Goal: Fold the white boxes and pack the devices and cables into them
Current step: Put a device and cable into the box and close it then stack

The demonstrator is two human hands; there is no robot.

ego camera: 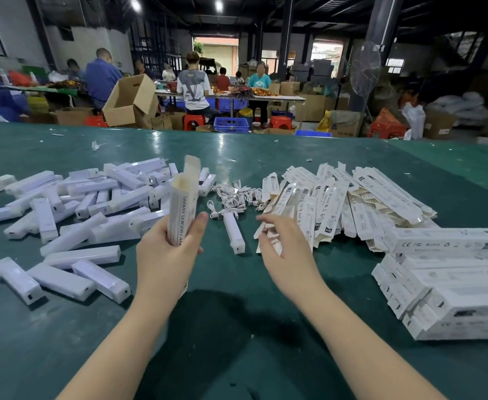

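Because everything is sorted into heaps around the person, the green bench point(266, 157) works like a small packing line. The biggest heap is the devices point(93, 197), white bars strewn across the left side, within easy reach of the left hand. On the right lie the flat boxes point(338, 197), fanned out and not yet folded, and nearer the edge a neat stack of packed boxes point(444, 284), apparently set aside as finished. Between the heaps sits a tangle of white cables point(234, 194), and just in front of it one lone device point(234, 233) lies apart, probably put ready for the next fill.

The left hand point(168, 255) grips a folded box point(182, 203) upright, its fingers curled around the lower part and the top flap standing open, likely so that a device can slide in from above. The right hand point(283, 255) hovers over the near edge of the flat boxes, fingers spread loosely and holding nothing; it looks to be on its way to the lone device or a cable.

Little blocks that reach, though the cables are knotted together and may drag a neighbour along. Across the room, other people point(193, 85) sit at tables among cardboard cartons point(130, 99).
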